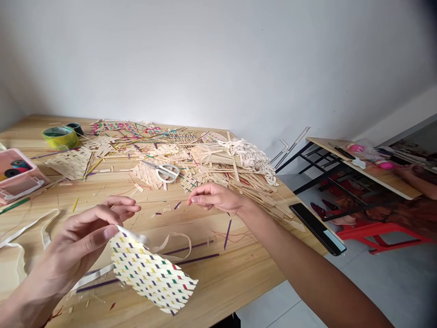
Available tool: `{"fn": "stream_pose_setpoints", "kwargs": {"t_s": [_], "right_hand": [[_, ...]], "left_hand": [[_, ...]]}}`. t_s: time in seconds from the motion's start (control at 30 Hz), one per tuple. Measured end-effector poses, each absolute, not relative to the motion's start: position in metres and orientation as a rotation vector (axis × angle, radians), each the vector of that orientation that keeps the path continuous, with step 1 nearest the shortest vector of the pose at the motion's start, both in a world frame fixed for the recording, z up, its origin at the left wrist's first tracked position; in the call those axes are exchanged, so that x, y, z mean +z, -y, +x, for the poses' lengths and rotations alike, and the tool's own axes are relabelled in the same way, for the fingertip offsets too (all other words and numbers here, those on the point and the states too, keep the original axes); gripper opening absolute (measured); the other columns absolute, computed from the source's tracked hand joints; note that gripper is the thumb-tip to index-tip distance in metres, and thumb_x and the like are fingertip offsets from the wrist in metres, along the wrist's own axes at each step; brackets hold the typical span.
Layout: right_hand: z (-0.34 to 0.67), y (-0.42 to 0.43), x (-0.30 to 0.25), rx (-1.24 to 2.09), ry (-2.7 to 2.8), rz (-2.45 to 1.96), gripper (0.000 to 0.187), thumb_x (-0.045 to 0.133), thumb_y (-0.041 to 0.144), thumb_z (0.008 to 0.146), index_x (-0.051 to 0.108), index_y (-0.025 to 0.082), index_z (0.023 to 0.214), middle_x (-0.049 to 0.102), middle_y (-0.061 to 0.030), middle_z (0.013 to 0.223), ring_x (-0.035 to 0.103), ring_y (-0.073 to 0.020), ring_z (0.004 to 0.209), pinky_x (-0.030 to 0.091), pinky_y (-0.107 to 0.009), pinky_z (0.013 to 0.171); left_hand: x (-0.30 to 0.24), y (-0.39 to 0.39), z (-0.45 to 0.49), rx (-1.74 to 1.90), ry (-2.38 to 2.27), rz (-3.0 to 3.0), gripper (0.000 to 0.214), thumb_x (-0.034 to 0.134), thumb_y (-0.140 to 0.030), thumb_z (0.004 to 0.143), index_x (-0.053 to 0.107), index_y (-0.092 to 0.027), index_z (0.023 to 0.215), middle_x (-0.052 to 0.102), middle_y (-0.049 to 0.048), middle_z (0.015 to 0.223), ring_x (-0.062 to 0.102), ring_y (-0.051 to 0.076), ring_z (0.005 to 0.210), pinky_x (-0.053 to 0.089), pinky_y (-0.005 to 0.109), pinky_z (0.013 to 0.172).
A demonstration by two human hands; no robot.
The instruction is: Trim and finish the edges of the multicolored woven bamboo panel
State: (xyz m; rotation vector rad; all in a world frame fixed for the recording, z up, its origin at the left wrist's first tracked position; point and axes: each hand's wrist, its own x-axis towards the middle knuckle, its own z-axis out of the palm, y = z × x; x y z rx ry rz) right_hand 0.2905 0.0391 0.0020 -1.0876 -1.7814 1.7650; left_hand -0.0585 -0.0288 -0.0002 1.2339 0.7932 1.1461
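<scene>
My left hand (97,232) pinches a corner of a woven strip piece (153,271), cream with small green, yellow, purple and red marks. White ribbon (134,235) lies along its upper edge, with a loop trailing over the table. The woven piece hangs tilted, low over the tabletop. To the right, my right hand (215,198) is apart from it, thumb and fingers pinched together. A faint thin line shows between the hands; what the right fingers hold is too fine to make out. White-handled scissors (166,173) lie just beyond my right hand.
Loose strips and woven scraps (191,152) cover the table's back, beside a bundle of white ribbon (247,155). Yellow tape (60,138) and a pink box (22,175) stand left. A phone (317,228) lies at the right edge. Another person sits near a second table (368,166).
</scene>
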Motion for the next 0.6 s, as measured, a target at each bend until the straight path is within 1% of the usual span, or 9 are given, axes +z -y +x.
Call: {"fn": "stream_pose_setpoints", "kwargs": {"t_s": [0.07, 0.13, 0.17, 0.27, 0.33, 0.4, 0.5, 0.57, 0.6], "right_hand": [[0.309, -0.035, 0.012, 1.646, 1.838, -1.194, 0.045, 0.079, 0.055, 0.086, 0.078, 0.013, 0.100, 0.061, -0.0011, 0.079, 0.045, -0.0097, 0.064, 0.035, -0.022, 0.056], [0.328, -0.024, 0.023, 1.542, 1.879, -1.289, 0.045, 0.077, 0.057, 0.087, 0.078, 0.014, 0.097, 0.067, -0.0044, 0.087, 0.050, -0.0110, 0.068, 0.038, -0.023, 0.059], [0.339, -0.016, 0.030, 1.495, 1.895, -1.336, 0.045, 0.075, 0.058, 0.088, 0.078, 0.014, 0.096, 0.067, -0.0044, 0.086, 0.050, -0.0115, 0.068, 0.038, -0.024, 0.059], [0.374, 0.017, 0.047, 1.343, 1.878, -1.519, 0.046, 0.071, 0.061, 0.090, 0.078, 0.015, 0.092, 0.059, -0.0017, 0.073, 0.046, -0.0123, 0.062, 0.035, -0.025, 0.056], [0.399, 0.044, 0.057, 1.251, 1.804, -1.646, 0.046, 0.071, 0.064, 0.089, 0.078, 0.018, 0.087, 0.056, -0.0016, 0.069, 0.044, -0.0136, 0.059, 0.033, -0.027, 0.054], [0.424, 0.072, 0.065, 1.162, 1.724, -1.756, 0.046, 0.072, 0.067, 0.087, 0.076, 0.022, 0.079, 0.053, -0.0026, 0.068, 0.044, -0.0157, 0.058, 0.034, -0.030, 0.053], [0.463, 0.115, 0.071, 1.080, 1.629, -1.893, 0.045, 0.070, 0.070, 0.086, 0.076, 0.026, 0.076, 0.051, -0.0050, 0.066, 0.042, -0.0177, 0.056, 0.033, -0.035, 0.052], [0.487, 0.142, 0.072, 1.093, 1.575, -1.981, 0.047, 0.065, 0.073, 0.088, 0.076, 0.028, 0.077, 0.052, -0.0080, 0.067, 0.044, -0.0190, 0.056, 0.034, -0.038, 0.052], [0.498, 0.154, 0.071, 1.106, 1.555, -2.022, 0.047, 0.065, 0.073, 0.088, 0.077, 0.029, 0.077, 0.054, -0.0093, 0.067, 0.045, -0.0194, 0.056, 0.034, -0.039, 0.052]], "left_hand": [[0.004, 0.029, -0.056, 1.162, -0.860, 1.188, 0.017, 0.089, -0.042, 0.080, 0.083, -0.028, 0.074, 0.079, 0.0027, 0.117, 0.065, 0.026, 0.127, 0.053, 0.035, 0.110], [0.008, 0.030, -0.054, 1.177, -0.914, 1.139, 0.020, 0.093, -0.045, 0.074, 0.083, -0.028, 0.071, 0.078, 0.0028, 0.122, 0.066, 0.029, 0.127, 0.052, 0.040, 0.112], [0.009, 0.030, -0.053, 1.180, -0.936, 1.121, 0.022, 0.093, -0.047, 0.072, 0.083, -0.028, 0.069, 0.078, 0.0030, 0.123, 0.066, 0.031, 0.128, 0.051, 0.043, 0.114], [0.009, 0.033, -0.055, 1.172, -0.994, 1.080, 0.025, 0.094, -0.049, 0.068, 0.081, -0.028, 0.066, 0.079, 0.0030, 0.124, 0.061, 0.037, 0.135, 0.045, 0.052, 0.120], [0.005, 0.034, -0.058, 1.150, -1.049, 1.042, 0.026, 0.095, -0.049, 0.066, 0.080, -0.028, 0.066, 0.078, 0.0021, 0.128, 0.056, 0.041, 0.139, 0.039, 0.058, 0.123], [-0.001, 0.034, -0.062, 1.117, -1.090, 1.013, 0.025, 0.094, -0.048, 0.066, 0.079, -0.028, 0.066, 0.076, -0.0002, 0.132, 0.052, 0.044, 0.143, 0.034, 0.063, 0.124], [-0.009, 0.035, -0.065, 1.058, -1.090, 1.024, 0.020, 0.090, -0.046, 0.074, 0.079, -0.030, 0.068, 0.077, -0.0049, 0.132, 0.046, 0.042, 0.149, 0.028, 0.062, 0.128], [-0.011, 0.036, -0.064, 1.023, -1.081, 1.016, 0.016, 0.087, -0.042, 0.079, 0.080, -0.030, 0.071, 0.078, -0.0079, 0.131, 0.047, 0.038, 0.148, 0.028, 0.057, 0.129], [-0.011, 0.036, -0.063, 1.015, -1.083, 0.998, 0.014, 0.087, -0.040, 0.080, 0.080, -0.030, 0.072, 0.078, -0.0086, 0.130, 0.049, 0.037, 0.148, 0.030, 0.054, 0.129]]}}
